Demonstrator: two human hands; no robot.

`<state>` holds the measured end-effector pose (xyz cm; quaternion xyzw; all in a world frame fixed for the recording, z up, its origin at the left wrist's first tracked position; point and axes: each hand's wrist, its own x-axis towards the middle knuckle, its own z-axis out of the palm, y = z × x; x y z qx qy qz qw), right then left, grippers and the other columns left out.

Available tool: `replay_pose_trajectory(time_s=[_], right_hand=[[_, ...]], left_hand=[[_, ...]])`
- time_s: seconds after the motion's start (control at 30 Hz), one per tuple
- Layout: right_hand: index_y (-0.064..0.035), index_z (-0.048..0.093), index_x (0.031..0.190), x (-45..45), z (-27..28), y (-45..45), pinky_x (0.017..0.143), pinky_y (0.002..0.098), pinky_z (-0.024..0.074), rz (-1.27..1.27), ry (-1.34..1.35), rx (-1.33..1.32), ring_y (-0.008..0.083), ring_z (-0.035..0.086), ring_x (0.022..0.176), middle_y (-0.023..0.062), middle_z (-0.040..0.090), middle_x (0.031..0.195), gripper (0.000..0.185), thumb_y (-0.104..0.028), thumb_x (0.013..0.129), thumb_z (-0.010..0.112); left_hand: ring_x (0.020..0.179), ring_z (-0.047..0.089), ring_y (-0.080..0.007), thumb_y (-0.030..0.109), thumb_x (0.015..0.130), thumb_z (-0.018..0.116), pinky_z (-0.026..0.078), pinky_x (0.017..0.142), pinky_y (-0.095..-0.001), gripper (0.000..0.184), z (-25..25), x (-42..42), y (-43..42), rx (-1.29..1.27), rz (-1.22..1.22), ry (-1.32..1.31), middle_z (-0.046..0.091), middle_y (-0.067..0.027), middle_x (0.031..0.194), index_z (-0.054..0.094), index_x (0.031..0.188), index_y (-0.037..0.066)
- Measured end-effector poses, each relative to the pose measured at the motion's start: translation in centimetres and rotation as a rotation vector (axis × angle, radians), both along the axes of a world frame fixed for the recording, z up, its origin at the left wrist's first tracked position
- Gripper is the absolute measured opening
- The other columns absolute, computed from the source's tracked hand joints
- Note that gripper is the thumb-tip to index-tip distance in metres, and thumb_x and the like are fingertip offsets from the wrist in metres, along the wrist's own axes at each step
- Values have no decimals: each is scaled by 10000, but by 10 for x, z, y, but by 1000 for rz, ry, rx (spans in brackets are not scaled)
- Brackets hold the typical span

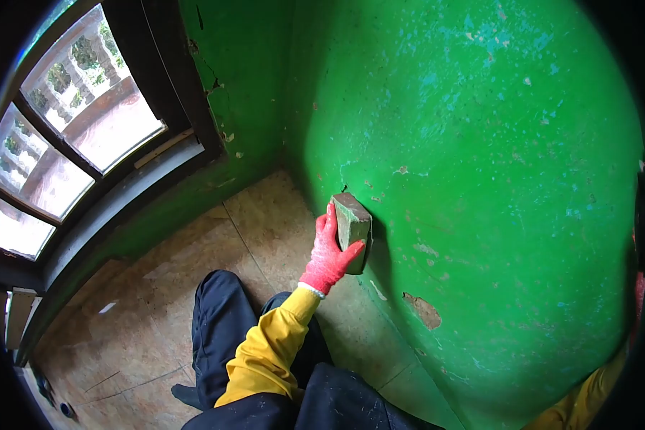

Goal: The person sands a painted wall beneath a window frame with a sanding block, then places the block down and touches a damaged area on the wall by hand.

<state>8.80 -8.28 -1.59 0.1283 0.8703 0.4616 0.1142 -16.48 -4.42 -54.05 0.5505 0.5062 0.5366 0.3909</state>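
My left hand, in a red glove with a white cuff, is closed around a sanding block. The block is brownish-grey, dusted with green, and its far side lies close against the green wall, low near the corner. Thumb and fingers grip its sides. At the far right edge of the view, a sliver of my right hand shows in a red glove, beside a dark upright shape. Its fingers are hidden, so what it holds or touches is unclear.
The wall has scuffed, bluish patches and a chipped spot low down. A dark-framed window with several panes stands at the left. Brown floor tiles lie below. My dark-trousered legs are bent close to the wall.
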Motion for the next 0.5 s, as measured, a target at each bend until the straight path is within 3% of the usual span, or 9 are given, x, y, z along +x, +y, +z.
replay_pose_trajectory(time_s=[0.03, 0.1, 0.23, 0.3, 0.37, 0.43, 0.5], right_hand=[[-20, 697, 1143, -1, 1, 1, 976, 490, 470, 7, -11, 8, 369, 636, 1066, 159, 686, 1152, 331, -183, 855, 685], [-19, 697, 1143, -2, 1, 2, 977, 490, 470, 18, -18, 28, 369, 636, 1068, 160, 686, 1151, 331, -188, 860, 684], [-16, 694, 1152, -4, 1, 1, 982, 486, 470, 14, -45, 28, 366, 636, 1070, 160, 686, 1153, 328, -215, 892, 672], [-16, 693, 1156, -6, -1, -1, 984, 484, 471, 25, -41, 44, 361, 633, 1077, 157, 682, 1161, 326, -232, 914, 658], [-15, 691, 1160, -4, 0, -2, 987, 483, 471, 10, -37, 52, 356, 628, 1084, 154, 676, 1169, 328, -246, 932, 646], [-14, 689, 1163, -4, -2, -4, 989, 483, 471, -10, -32, 53, 353, 625, 1090, 151, 672, 1175, 331, -255, 942, 639], [-16, 686, 1173, -7, -3, -5, 990, 486, 469, -35, -20, 57, 351, 621, 1095, 148, 667, 1182, 339, -261, 943, 639]], left_hand=[[1317, 410, -375, 301, 742, 773, 336, 1127, -417, 1107, 5, -6, 0, -72, -20, 36, 363, -225, 1418, 116, 1578, -7], [1294, 448, -404, 336, 734, 801, 393, 1087, -434, 1126, -6, -9, -6, 13, 14, 89, 389, -253, 1386, 132, 1574, -2], [1331, 412, -409, 332, 739, 783, 344, 1124, -446, 1129, -22, 0, -32, 32, 88, -65, 389, -253, 1401, 105, 1582, 7], [1384, 358, -424, 359, 740, 781, 306, 1150, -443, 1146, -29, 2, -40, -24, -98, -72, 360, -263, 1461, 91, 1584, 7], [1430, 322, -372, 388, 769, 771, 275, 1169, -423, 1146, -33, 5, -42, -35, -178, -91, 299, -237, 1549, 64, 1594, 23], [1451, 309, -285, 412, 821, 738, 257, 1177, -394, 1112, -37, 7, -40, -101, -329, -688, 274, -194, 1592, 39, 1601, 40], [1432, 370, -251, 434, 879, 687, 286, 1174, -369, 981, -23, -14, -43, -365, -476, -992, 345, -172, 1581, 126, 1607, 90]])
